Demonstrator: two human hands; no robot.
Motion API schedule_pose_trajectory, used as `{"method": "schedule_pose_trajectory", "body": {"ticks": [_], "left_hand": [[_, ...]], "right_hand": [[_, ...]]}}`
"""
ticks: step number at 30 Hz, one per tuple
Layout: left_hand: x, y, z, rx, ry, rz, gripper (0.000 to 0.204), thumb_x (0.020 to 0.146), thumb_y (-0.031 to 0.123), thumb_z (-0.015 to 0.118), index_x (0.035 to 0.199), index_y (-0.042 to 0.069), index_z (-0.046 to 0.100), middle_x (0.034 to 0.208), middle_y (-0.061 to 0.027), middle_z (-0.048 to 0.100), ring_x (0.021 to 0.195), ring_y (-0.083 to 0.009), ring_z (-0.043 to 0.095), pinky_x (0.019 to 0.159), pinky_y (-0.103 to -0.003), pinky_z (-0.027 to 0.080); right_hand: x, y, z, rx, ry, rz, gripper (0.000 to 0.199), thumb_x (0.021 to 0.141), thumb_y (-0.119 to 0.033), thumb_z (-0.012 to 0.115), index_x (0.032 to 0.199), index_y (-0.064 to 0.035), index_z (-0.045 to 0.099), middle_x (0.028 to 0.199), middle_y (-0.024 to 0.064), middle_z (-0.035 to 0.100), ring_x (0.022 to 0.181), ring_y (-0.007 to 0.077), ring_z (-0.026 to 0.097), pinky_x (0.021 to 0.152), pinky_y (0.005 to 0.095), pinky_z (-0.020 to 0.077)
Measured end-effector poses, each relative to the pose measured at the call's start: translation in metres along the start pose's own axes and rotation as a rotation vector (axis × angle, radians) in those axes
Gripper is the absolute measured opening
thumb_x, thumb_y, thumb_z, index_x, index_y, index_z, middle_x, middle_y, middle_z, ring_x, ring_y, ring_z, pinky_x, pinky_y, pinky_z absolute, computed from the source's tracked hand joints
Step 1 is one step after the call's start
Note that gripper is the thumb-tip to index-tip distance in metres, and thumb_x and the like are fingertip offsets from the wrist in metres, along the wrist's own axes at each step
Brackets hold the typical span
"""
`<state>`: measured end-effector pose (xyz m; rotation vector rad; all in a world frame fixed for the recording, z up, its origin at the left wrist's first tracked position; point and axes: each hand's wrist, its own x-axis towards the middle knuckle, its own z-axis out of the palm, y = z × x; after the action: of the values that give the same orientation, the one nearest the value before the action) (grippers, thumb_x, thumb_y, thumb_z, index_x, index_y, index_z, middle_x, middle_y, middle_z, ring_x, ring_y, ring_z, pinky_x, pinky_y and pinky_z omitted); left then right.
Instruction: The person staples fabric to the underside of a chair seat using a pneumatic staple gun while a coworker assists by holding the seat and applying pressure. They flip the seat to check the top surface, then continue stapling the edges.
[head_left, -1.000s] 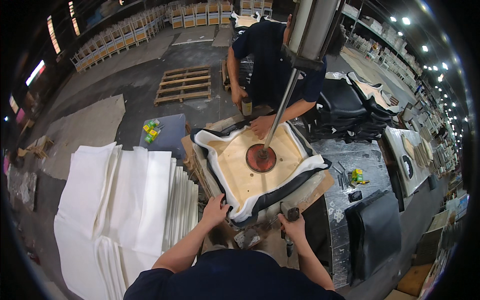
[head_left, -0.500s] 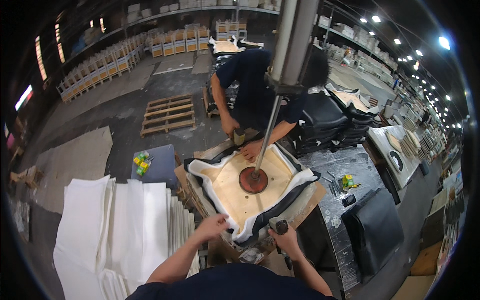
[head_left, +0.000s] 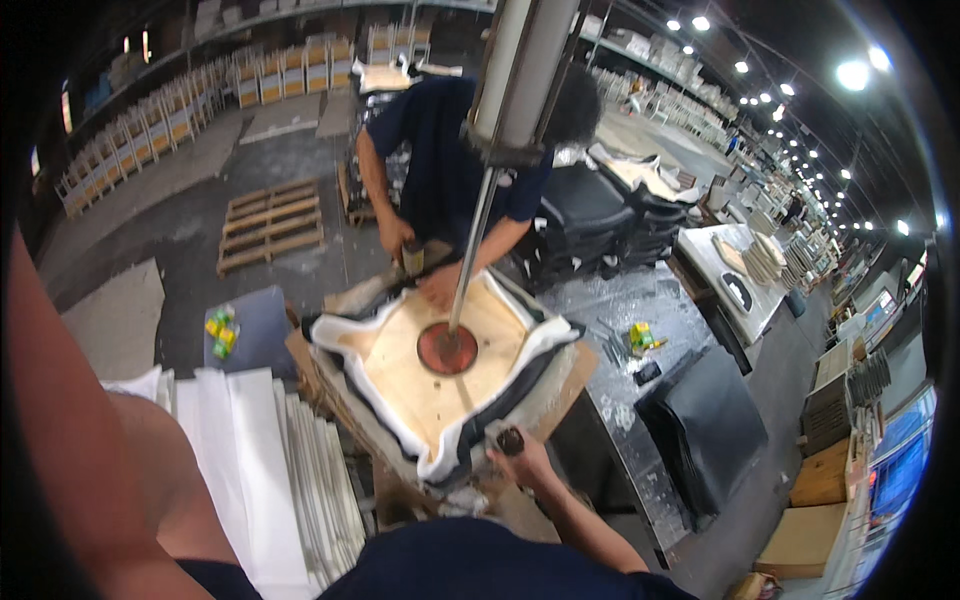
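My right hand (head_left: 528,466) is wrapped round a dark staple gun (head_left: 510,440) beside the near right edge of a seat. The seat lies upside down: a plywood panel (head_left: 400,360) with white padding (head_left: 350,338) and a black cover (head_left: 490,408) rising round its edges. A red round pad (head_left: 447,350) on a metal rod (head_left: 473,245) presses on the middle of the plywood. My left arm (head_left: 110,440) is raised, large and blurred at the left; its hand is out of the picture. Across the seat, a co-worker's hand (head_left: 438,288) rests at the far edge, the other hand (head_left: 397,237) gripping a tool.
White foam sheets (head_left: 235,430) are stacked at my left, near a grey-blue surface with green-yellow boxes (head_left: 221,330). A wrapped table (head_left: 610,380) at my right bears black covers (head_left: 700,430) and a small box (head_left: 642,338). Beyond lie a pallet (head_left: 270,225) and stacked black seats (head_left: 585,215).
My left hand has left the seat's near left corner, and that arm is now lifted high at the left. The whole view has shifted, while my right hand still holds the staple gun.
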<state>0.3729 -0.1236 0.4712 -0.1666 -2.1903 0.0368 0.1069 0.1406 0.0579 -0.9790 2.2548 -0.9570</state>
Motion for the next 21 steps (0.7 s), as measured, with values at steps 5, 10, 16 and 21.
{"method": "schedule_pose_trajectory", "body": {"ticks": [5, 10, 16, 21], "left_hand": [[0.003, -0.002, 0.001, 0.009, 0.000, 0.008, 0.051, 0.106, 0.023, 0.073, 0.152, 0.004, 0.064, 0.141, -0.0136, 0.073, 0.130, -0.0262, 0.067, 0.115, -0.042, 0.050], [0.008, -0.006, -0.004, 0.033, -0.054, -0.021, 0.051, 0.105, 0.023, 0.073, 0.152, 0.004, 0.064, 0.142, -0.0139, 0.073, 0.131, -0.0266, 0.067, 0.115, -0.042, 0.050], [0.016, 0.001, -0.016, 0.051, -0.041, -0.010, 0.051, 0.105, 0.023, 0.073, 0.151, 0.004, 0.064, 0.142, -0.0142, 0.072, 0.131, -0.0271, 0.066, 0.115, -0.043, 0.050], [0.012, 0.000, -0.005, 0.045, -0.031, -0.014, 0.051, 0.105, 0.024, 0.073, 0.151, 0.004, 0.064, 0.142, -0.0144, 0.072, 0.132, -0.0275, 0.065, 0.116, -0.043, 0.050]], "right_hand": [[0.012, 0.014, -0.005, -0.143, -0.013, 0.086, 0.067, 0.090, -0.042, 0.090, 0.147, -0.0147, 0.066, 0.136, 0.0140, 0.077, 0.131, 0.0330, 0.072, 0.111, 0.0412, 0.0556], [0.010, -0.003, 0.000, -0.006, -0.084, 0.168, 0.072, 0.090, -0.048, 0.088, 0.147, -0.0131, 0.064, 0.136, 0.0167, 0.076, 0.131, 0.0386, 0.071, 0.111, 0.0447, 0.0556], [0.007, -0.002, -0.005, -0.048, -0.091, 0.110, 0.085, 0.086, -0.052, 0.089, 0.157, -0.0181, 0.057, 0.135, 0.0225, 0.076, 0.131, 0.0432, 0.070, 0.109, 0.0472, 0.0570], [0.005, -0.001, -0.008, -0.044, -0.092, 0.123, 0.080, 0.086, -0.044, 0.093, 0.152, -0.0124, 0.062, 0.134, 0.0179, 0.077, 0.127, 0.0332, 0.074, 0.109, 0.0443, 0.0577]]}}
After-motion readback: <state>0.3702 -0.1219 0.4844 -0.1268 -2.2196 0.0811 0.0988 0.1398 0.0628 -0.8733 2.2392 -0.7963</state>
